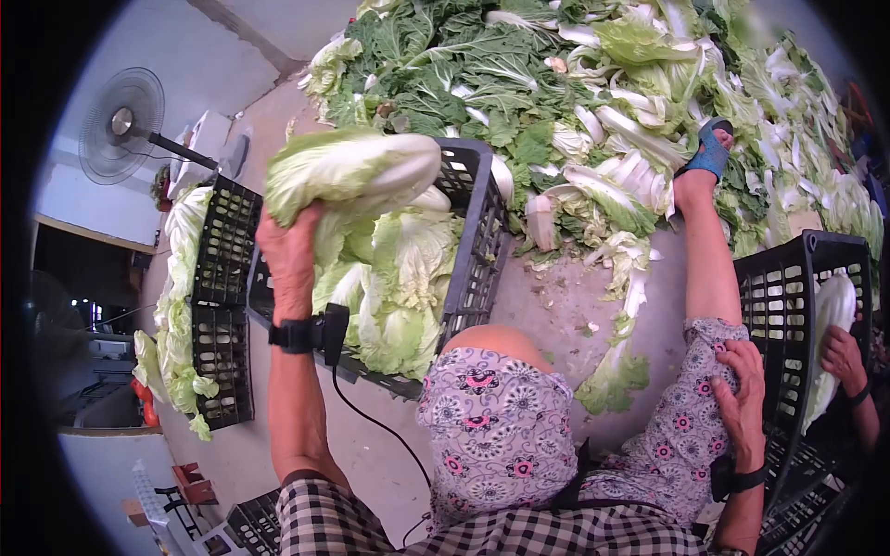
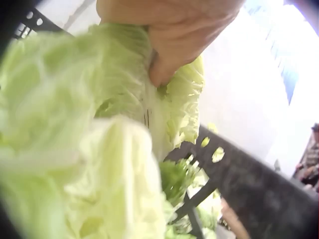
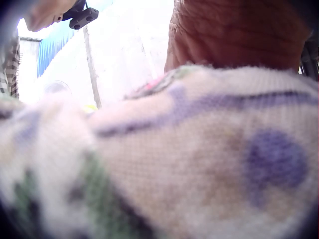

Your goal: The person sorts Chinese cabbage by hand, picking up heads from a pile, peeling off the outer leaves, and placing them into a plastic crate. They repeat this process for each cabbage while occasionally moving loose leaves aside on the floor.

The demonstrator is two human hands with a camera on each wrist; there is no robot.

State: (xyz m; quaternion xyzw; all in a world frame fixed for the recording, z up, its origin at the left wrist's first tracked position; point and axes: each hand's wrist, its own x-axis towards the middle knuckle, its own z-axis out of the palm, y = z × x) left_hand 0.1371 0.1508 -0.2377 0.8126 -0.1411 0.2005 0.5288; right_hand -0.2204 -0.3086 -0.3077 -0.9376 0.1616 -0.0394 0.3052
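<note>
My left hand (image 1: 289, 248) grips a napa cabbage (image 1: 375, 167) by its leafy end, above a black plastic crate (image 1: 471, 250). The cabbage's pale stem end points right, toward the crate's far corner. More cabbages (image 1: 389, 287) fill that crate below. From the left wrist view, the thumb (image 2: 167, 69) presses into the cabbage leaves (image 2: 119, 69), and the crate rim (image 2: 259, 179) shows underneath. My right hand (image 1: 739, 389) rests on the patterned trouser leg (image 1: 663, 417) with relaxed fingers and holds nothing; the right wrist view is mostly blurred cloth (image 3: 174, 149).
A large heap of cabbage leaves (image 1: 519, 83) covers the floor ahead. Stacked crates (image 1: 222, 306) with cabbages stand at left, near a fan (image 1: 120, 120). At right, another person's hand (image 1: 842, 360) holds a cabbage (image 1: 828, 343) beside a black crate (image 1: 774, 306). A cable (image 1: 385, 422) hangs from my left wrist.
</note>
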